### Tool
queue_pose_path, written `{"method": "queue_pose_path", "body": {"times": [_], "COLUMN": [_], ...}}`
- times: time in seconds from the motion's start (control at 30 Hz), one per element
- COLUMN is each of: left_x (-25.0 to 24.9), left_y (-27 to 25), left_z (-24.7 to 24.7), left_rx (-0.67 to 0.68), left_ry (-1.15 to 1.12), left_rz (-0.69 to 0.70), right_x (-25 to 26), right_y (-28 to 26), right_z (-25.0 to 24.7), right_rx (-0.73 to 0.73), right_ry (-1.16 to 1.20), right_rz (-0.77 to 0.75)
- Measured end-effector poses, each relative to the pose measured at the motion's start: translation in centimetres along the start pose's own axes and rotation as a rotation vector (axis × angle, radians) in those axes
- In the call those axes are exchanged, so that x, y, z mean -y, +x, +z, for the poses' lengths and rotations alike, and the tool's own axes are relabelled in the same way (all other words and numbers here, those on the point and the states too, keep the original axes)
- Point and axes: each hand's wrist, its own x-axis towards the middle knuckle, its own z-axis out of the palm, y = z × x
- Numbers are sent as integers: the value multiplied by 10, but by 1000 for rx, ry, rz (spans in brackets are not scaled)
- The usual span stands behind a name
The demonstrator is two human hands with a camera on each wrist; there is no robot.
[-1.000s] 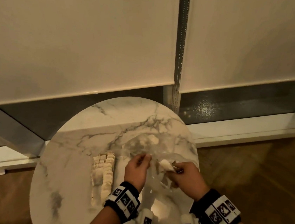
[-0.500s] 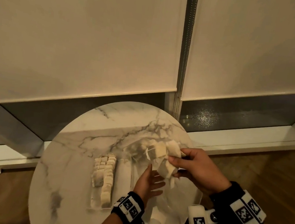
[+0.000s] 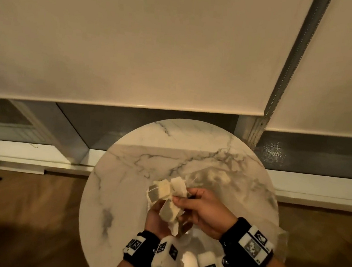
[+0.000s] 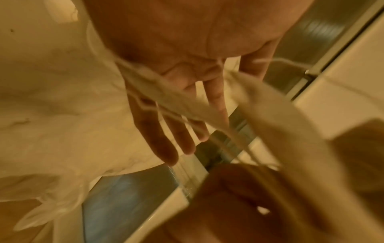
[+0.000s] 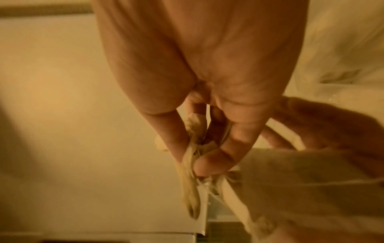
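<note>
Nearest, two black wrist bands (image 3: 247, 247) with white marker squares sit over the near edge of the round marble counter (image 3: 120, 193). Just beyond them the left hand (image 3: 156, 221) lies palm up, fingers straight and spread, gripping nothing. The right hand (image 3: 203, 213) hangs over it from the right, thumb and fingers pinched tight on a bunch of small bags (image 3: 170, 196). These pale bags with thin strings hang above the counter, and the lowest touches the left palm. Farther back a crumpled clear plastic bag (image 3: 220, 178) lies on the counter with pale lumps inside. Beyond the counter, cream blinds (image 3: 137, 41) cover the window.
</note>
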Motion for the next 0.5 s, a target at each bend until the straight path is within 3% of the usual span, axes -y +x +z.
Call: {"method": "queue_pose_path", "body": {"times": [0.17,0.33,0.5], "left_x": [-46,-84,-110], "left_y": [-6,-14,-9], "left_z": [-68,-113,-153], "left_rx": [-75,-80,-268], "left_ry": [-44,-56,-94], "left_rz": [-72,-131,-120], "right_x": [-40,-87,-115], "right_y": [54,104,136], "right_z": [35,64,79], "right_rx": [-98,-182,-207], "right_ry": [-110,-391,-617], "right_rz": [61,139,157]}}
